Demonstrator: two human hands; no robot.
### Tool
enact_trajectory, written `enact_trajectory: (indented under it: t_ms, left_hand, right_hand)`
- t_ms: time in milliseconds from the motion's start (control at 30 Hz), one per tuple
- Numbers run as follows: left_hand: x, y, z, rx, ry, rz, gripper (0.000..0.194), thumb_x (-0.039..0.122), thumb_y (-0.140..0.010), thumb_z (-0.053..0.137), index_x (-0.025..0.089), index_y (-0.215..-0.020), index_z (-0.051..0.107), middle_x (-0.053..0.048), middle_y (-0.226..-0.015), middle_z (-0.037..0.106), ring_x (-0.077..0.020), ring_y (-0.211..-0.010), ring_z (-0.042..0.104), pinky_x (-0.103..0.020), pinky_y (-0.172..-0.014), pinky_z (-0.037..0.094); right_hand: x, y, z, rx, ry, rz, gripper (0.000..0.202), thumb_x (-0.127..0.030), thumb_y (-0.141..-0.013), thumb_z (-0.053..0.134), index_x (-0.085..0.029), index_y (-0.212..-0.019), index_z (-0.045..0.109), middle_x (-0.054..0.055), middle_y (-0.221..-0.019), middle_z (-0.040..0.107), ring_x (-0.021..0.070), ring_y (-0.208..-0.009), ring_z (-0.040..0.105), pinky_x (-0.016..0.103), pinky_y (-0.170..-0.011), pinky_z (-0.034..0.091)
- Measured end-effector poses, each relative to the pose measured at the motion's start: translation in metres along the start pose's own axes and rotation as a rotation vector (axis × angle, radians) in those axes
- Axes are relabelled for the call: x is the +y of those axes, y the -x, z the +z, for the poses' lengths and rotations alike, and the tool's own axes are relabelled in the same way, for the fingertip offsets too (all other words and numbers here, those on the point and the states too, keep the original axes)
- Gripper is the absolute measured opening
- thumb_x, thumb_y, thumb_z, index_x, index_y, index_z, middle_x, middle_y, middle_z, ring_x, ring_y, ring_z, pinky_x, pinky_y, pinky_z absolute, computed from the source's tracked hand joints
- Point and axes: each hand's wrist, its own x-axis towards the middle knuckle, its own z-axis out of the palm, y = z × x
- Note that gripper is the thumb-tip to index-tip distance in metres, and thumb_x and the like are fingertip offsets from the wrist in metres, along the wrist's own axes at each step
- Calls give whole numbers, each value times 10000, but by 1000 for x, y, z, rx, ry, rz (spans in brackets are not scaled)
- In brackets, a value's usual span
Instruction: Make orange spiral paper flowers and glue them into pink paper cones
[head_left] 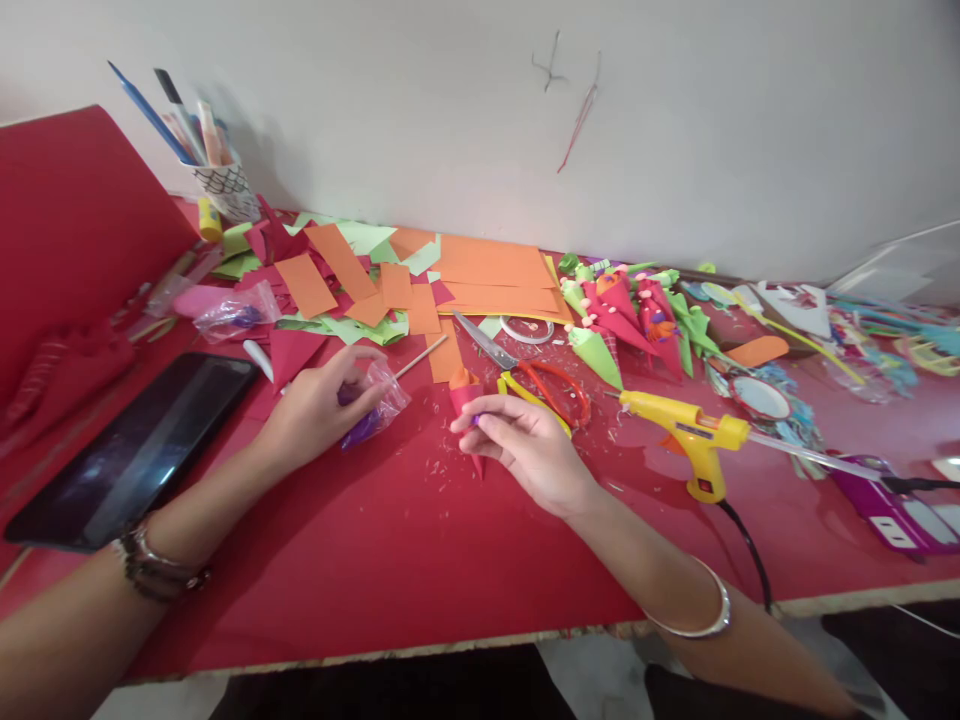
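My left hand (319, 410) is closed on a small clear plastic bag (388, 393) with something purple inside. Between the thumb and fingers of my right hand (536, 455) is a small purple piece (478, 421), too small to name exactly. Just beyond those fingers lies a red paper cone (463, 388) with orange paper at its wide end; the fingers partly cover it, and I cannot tell if they touch it. Scissors (551, 385) with red and yellow handles lie beside the cone. A thin wooden stick (421, 356) is near the bag.
A yellow glue gun (694, 435) lies to the right, its cord running over the table edge. Finished paper cones (619, 310) are heaped at the back. Orange paper sheets (491, 265), a pen cup (229, 190) and a dark phone or tablet (135, 450) are also around.
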Motion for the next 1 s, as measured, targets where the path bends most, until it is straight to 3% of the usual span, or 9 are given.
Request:
enact_trajectory:
  t_ms: [133,233,367,433,533,667,767,1000]
  left_hand:
    - [2,1,2,-27,-38,19,292,371,-812,454,199,-1048,464,46,-586,555,-108,-510,527,-193,-507,397]
    - [4,1,2,-37,-62,17,297,389,-819,441,200,-1048,465,40,-594,565,-115,-525,543,-196,-515,400]
    - [5,1,2,-51,-80,11,316,408,-823,430,195,-1053,467,25,-610,585,-128,-552,559,-203,-525,401]
    - [5,2,2,-52,-74,14,319,408,-821,434,192,-1052,470,19,-616,591,-131,-555,561,-205,-525,402]
    - [4,2,2,-60,-83,13,319,408,-821,436,193,-1055,471,16,-623,595,-132,-555,561,-205,-521,398]
    - [4,1,2,-72,-97,15,321,419,-827,426,202,-1060,461,14,-644,604,-138,-583,575,-208,-536,401]
    - [3,1,3,-82,-104,8,315,417,-828,428,202,-1057,459,13,-654,608,-141,-598,583,-208,-536,402]
    - [0,1,4,-73,-103,22,301,408,-831,430,203,-1049,459,8,-667,616,-138,-597,589,-207,-535,408]
  right_hand:
    - [0,1,-1,-46,41,17,103,-250,-777,578,-172,-753,515,-6,-656,678,77,-519,627,179,-498,493]
    - [-1,2,0,-65,65,-6,156,-227,-752,608,-182,-725,462,-23,-600,670,85,-472,618,179,-463,481]
    - [0,1,2,-21,61,-46,64,-208,-772,579,-175,-821,553,0,-728,683,105,-643,660,243,-649,538]
    - [2,0,2,-5,44,-62,137,-234,-807,532,-177,-920,583,23,-827,681,120,-748,660,289,-754,529]
    - [3,0,2,-8,32,-63,202,-281,-844,470,-180,-978,583,32,-832,677,117,-740,655,310,-764,524]
    - [1,0,3,40,119,-75,119,-284,-764,579,-167,-749,596,-14,-625,647,84,-532,608,235,-565,520]
    - [0,0,2,119,191,-98,187,-265,-685,660,-175,-598,522,-57,-494,574,55,-417,515,183,-427,436]
    - [4,-2,-2,105,123,-151,369,-384,-860,418,-177,-555,424,-75,-417,439,33,-370,370,198,-447,367]
